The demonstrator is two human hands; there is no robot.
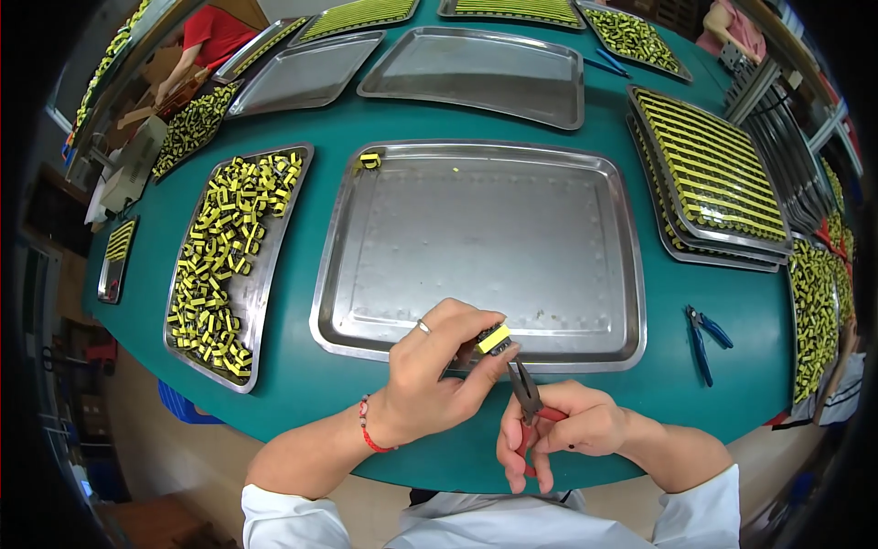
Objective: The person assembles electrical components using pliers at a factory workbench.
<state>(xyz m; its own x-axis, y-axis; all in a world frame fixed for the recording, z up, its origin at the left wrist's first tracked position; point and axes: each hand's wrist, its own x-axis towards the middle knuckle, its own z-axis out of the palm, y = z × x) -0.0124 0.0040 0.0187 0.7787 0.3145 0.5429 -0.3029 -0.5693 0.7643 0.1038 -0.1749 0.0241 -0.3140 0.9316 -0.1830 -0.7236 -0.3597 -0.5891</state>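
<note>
Between the thumb and fingers of my left hand (437,371) is a small transformer (494,339), black with a band of yellow tape. My right hand (565,428) is wrapped round red-handled pliers (525,392), their dark jaws pointing up at the transformer's lower side. Whether the jaws touch it I cannot tell. Just beyond both hands lies a large metal tray (485,247), with a single transformer (369,161) in its far left corner. To the left, another tray (267,274) holds a loose heap of the same parts.
Blue-handled cutters (702,343) lie on the green table (585,453) at right. Stacked trays (718,169) with rows of yellow-taped parts stand beyond them. Two bare trays (480,73) (306,73) sit farther back. A person in red (215,38) is at the far left.
</note>
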